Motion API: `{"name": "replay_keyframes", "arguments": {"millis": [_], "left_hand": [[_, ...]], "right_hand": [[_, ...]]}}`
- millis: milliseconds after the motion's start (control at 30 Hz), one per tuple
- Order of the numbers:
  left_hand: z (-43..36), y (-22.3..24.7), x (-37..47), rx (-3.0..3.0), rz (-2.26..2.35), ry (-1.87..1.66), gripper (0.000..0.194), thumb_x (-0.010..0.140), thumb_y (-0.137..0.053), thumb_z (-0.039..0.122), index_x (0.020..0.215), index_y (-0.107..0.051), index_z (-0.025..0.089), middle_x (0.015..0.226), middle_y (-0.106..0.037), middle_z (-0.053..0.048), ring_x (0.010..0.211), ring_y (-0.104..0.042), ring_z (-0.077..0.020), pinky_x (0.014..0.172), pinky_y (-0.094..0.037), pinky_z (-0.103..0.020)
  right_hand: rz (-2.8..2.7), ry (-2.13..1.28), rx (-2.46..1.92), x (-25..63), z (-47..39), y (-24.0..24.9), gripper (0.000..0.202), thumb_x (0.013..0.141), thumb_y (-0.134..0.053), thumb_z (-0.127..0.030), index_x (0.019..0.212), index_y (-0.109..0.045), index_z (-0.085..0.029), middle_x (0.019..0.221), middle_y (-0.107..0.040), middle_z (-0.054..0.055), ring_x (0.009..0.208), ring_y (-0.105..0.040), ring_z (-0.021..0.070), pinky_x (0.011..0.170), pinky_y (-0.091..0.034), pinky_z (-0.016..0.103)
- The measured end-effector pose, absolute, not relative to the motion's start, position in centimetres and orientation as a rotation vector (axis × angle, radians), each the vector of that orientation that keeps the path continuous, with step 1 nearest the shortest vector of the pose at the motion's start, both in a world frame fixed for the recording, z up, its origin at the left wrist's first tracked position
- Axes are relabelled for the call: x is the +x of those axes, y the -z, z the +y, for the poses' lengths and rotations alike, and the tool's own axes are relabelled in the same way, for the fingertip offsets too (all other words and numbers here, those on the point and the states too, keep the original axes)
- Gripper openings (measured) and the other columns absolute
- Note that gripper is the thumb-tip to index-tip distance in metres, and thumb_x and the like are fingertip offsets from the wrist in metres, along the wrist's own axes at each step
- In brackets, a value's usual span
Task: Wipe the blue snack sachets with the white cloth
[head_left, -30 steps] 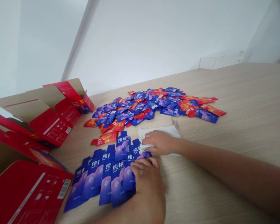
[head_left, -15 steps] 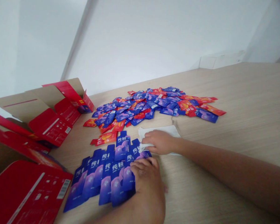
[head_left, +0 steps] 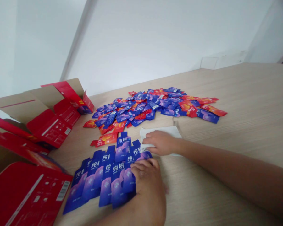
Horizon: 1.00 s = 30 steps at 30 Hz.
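Near the bottom centre, my left hand (head_left: 149, 185) has its curled fingers on a blue-purple sachet (head_left: 145, 155) at the right end of a laid-out group; the fingertips are partly hidden. Just above it, my right hand (head_left: 160, 142) is closed on a folded white cloth or tissue (head_left: 173, 131) that lies on the table, its near edge touching that sachet. To the left of my left hand, several blue sachets (head_left: 118, 179) overlap in slanting rows, white lettering facing up.
Behind my hands spreads a mixed pile of blue and orange-red sachets (head_left: 140, 108). Open red cartons (head_left: 47, 125) stand along the left side, one with its red flap (head_left: 30, 194) close to the sachet rows. A white wall rises behind the wooden table (head_left: 226, 141).
The view has shifted very slightly. Both hands, the cloth and the sachets keep practically the same positions.
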<state>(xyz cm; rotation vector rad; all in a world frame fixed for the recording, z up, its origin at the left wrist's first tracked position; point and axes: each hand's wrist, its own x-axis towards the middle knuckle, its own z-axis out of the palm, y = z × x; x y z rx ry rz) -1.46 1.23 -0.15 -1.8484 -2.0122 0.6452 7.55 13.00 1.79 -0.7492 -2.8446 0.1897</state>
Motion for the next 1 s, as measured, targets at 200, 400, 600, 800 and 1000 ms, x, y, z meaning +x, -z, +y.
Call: {"name": "replay_keyframes", "arguments": {"millis": [200, 400, 600, 800, 1000], "left_hand": [[1.26, 0.10, -1.49, -1.858, -2.008, -0.648, 0.095, 0.036, -0.078, 0.059, 0.115, -0.055, 0.012, 0.113, -0.061, -0.029, 0.102, -0.056, -0.0472, 0.082, -0.037, -0.054], [1.23, 0.08, -1.64, -1.874, -2.005, -0.611, 0.091, 0.040, -0.076, 0.060, 0.114, -0.056, 0.010, 0.112, -0.061, -0.031, 0.101, -0.057, -0.0470, 0.081, -0.038, -0.052], [1.29, 0.11, -1.57, -1.891, -2.033, -0.638, 0.096, 0.039, -0.077, 0.059, 0.118, -0.053, 0.011, 0.116, -0.059, -0.031, 0.103, -0.055, -0.0493, 0.082, -0.036, -0.057], [1.30, 0.15, -1.62, -1.890, -2.019, -0.633, 0.095, 0.037, -0.077, 0.061, 0.115, -0.055, 0.010, 0.113, -0.060, -0.030, 0.102, -0.056, -0.0480, 0.081, -0.038, -0.055], [1.19, 0.46, -1.54, -1.846, -1.994, -0.607, 0.092, 0.038, -0.078, 0.058, 0.114, -0.056, 0.010, 0.111, -0.061, -0.030, 0.100, -0.056, -0.0478, 0.082, -0.038, -0.054]], "right_hand": [[-2.847, -0.220, -0.641, 7.15, 12.54, -1.72, 0.022, 0.085, -0.049, -0.034, 0.097, -0.059, -0.019, 0.090, -0.060, 0.006, 0.078, -0.055, 0.0194, 0.067, -0.036, 0.029], [-2.819, -0.200, -0.786, 7.34, 13.02, -1.76, 0.025, 0.086, -0.048, -0.034, 0.101, -0.059, -0.017, 0.091, -0.060, 0.008, 0.079, -0.056, 0.0201, 0.067, -0.037, 0.029], [-2.860, -0.226, -0.563, 7.25, 12.42, -1.67, 0.020, 0.085, -0.050, -0.034, 0.095, -0.059, -0.019, 0.089, -0.060, 0.005, 0.079, -0.056, 0.0192, 0.067, -0.037, 0.028], [-2.808, -0.197, -0.803, 7.21, 13.10, -1.58, 0.024, 0.087, -0.048, -0.035, 0.100, -0.059, -0.018, 0.090, -0.060, 0.007, 0.078, -0.056, 0.0199, 0.066, -0.037, 0.029], [-2.836, -0.234, -0.612, 7.37, 12.54, -1.66, 0.020, 0.085, -0.050, -0.033, 0.095, -0.060, -0.019, 0.089, -0.060, 0.006, 0.078, -0.055, 0.0191, 0.068, -0.037, 0.029]]}}
